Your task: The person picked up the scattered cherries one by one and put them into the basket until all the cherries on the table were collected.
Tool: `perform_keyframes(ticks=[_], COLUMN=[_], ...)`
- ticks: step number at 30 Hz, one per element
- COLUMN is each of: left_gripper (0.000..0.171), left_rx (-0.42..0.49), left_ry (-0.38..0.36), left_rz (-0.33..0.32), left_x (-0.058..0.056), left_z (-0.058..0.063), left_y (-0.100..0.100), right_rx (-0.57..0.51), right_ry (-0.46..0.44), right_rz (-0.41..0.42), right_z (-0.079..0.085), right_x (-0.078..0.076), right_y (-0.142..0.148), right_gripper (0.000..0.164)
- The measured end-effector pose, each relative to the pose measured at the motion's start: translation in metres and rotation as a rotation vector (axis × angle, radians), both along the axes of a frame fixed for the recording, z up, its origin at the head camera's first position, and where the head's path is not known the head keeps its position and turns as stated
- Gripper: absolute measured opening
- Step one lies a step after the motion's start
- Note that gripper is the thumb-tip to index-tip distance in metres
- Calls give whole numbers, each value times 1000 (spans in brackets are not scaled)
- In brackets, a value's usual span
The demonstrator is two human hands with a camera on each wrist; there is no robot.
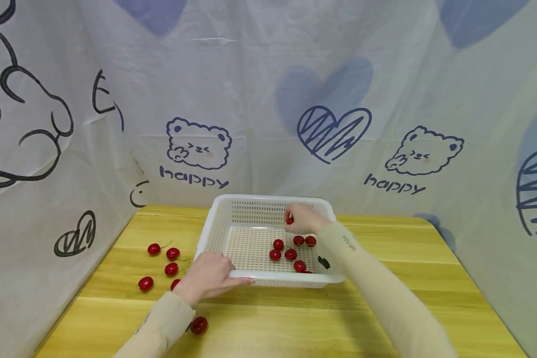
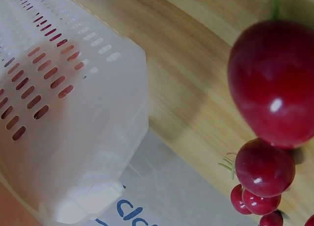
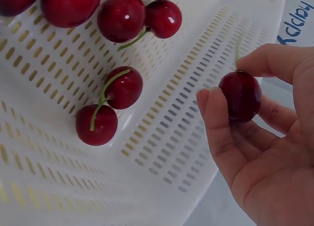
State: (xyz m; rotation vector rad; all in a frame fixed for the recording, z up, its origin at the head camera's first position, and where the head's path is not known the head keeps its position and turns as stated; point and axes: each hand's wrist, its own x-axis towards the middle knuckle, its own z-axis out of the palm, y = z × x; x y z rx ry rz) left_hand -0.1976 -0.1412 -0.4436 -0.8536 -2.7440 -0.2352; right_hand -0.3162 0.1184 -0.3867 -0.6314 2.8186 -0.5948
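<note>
A white perforated plastic basket [image 1: 250,276] stands on the table with several red cherries [image 1: 291,254] inside, mostly toward its right side. My left hand [image 1: 209,274] grips the basket's near-left corner, its thumb along the front rim; in the left wrist view the basket wall [image 2: 108,137] hides most of that hand. Over the far right part of the basket, my right hand [image 1: 303,219] holds one dark red cherry [image 3: 240,97] by thumb and fingers. This cherry has a green stem. Two cherries with stems touch each other on the basket floor [image 3: 64,88] below.
Several loose cherries [image 1: 172,269] lie on the wooden table [image 1: 268,318] left of the basket, some partly behind my left hand. One more cherry [image 1: 199,325] sits beside my left forearm near the front. A printed white cloth [image 1: 259,149] hangs behind and along both sides.
</note>
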Motion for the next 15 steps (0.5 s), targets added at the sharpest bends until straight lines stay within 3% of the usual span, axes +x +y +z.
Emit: perform_keyframes(ticks=[8, 15], left_gripper=[74, 71], left_rx=[-2, -19], left_ry=[-14, -16], left_rz=[5, 11], left_x=[0, -1], left_z=[-2, -2], left_y=[1, -1], right_rx=[67, 80], right_ry=[-57, -57], right_rz=[-34, -3], right_z=[-6, -6], right_x=[2, 4], right_y=[3, 2], right_gripper=[19, 18])
